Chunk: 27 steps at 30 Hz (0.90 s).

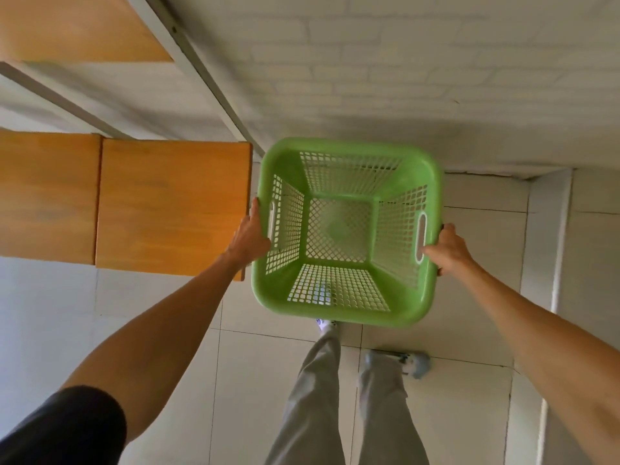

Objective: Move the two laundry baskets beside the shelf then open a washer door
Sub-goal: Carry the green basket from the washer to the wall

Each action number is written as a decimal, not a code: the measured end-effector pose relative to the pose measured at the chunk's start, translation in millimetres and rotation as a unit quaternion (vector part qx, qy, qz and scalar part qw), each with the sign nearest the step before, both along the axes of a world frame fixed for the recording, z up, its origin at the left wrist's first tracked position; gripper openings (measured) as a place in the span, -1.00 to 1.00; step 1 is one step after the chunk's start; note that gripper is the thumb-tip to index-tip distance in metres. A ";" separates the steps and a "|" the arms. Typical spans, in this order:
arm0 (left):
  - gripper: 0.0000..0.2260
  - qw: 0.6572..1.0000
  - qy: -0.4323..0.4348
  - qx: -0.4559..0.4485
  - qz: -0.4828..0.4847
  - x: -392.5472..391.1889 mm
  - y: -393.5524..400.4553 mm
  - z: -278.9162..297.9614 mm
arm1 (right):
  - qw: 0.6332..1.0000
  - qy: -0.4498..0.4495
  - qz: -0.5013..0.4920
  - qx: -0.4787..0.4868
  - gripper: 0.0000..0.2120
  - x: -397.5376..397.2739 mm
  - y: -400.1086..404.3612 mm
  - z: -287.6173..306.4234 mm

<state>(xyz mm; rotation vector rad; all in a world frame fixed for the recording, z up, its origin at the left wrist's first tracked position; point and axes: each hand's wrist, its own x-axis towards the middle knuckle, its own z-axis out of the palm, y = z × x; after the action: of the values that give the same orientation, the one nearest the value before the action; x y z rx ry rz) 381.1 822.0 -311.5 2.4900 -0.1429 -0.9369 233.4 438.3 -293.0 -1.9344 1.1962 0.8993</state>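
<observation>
Laundry basket (339, 229), green, hangs upright between your hands with its mouth facing up at you. It looks nearly square, so no long axis is clear, and its handle slots sit left and right. Nearest, your legs stand on the tiled floor (469, 297). Your left hand (250, 236) grips the left rim. Your right hand (449, 246) clamps the right rim, thumb at the slot. The wooden shelf (167, 206) sits just left of the basket, and the white brick wall (369, 78) lies beyond.

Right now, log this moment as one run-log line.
green basket: empty, beside wooden shelf | left hand: holds left rim | right hand: grips right handle
</observation>
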 end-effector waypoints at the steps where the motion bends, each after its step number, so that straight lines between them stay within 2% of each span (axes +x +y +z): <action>1: 0.02 1.000 -0.001 -0.010 -0.003 6.4 4.0 -8.3 | 1.000 0.004 -0.005 0.001 -0.50 5.1 1.2 -5.6; 6: -0.07 1.000 -0.015 -0.011 -0.002 21.6 9.3 -28.1 | 0.999 -0.029 -0.020 0.002 -0.56 22.3 2.4 -25.3; 8: -0.11 0.999 -0.031 -0.033 -0.013 23.7 11.4 -35.8 | 0.999 -0.036 -0.015 -0.004 -0.55 26.9 2.9 -30.7; 12: -0.21 0.999 -0.043 -0.022 0.009 33.5 10.2 -58.0 | 0.998 -0.055 0.007 -0.023 -0.57 38.4 2.3 -35.7; 14: -0.16 0.999 -0.035 0.004 0.022 34.3 8.3 -63.5 | 0.997 -0.064 0.031 -0.031 -0.56 42.6 2.2 -37.7; 17: -0.08 0.999 -0.003 0.000 0.038 28.0 3.5 -59.0 | 0.994 -0.063 0.072 -0.047 -0.45 43.4 6.0 -40.4; 23: -0.02 0.999 0.026 -0.002 0.024 31.4 8.3 -46.6 | 0.993 -0.034 0.109 -0.012 0.02 35.3 14.8 -24.4; 25: -0.06 0.999 0.033 0.004 0.010 34.8 15.6 -36.6 | 0.992 -0.042 0.118 0.007 0.03 28.6 22.1 -0.6; 27: -0.12 0.999 0.031 0.011 -0.007 32.4 10.5 15.8 | 0.991 -0.070 0.115 0.026 -0.08 20.4 31.7 38.3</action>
<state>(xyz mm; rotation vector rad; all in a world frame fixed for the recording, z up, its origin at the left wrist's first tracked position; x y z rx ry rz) 413.6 832.6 -295.7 2.4802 -0.1300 -1.0249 253.9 470.0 -254.6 -2.0859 0.8731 0.8840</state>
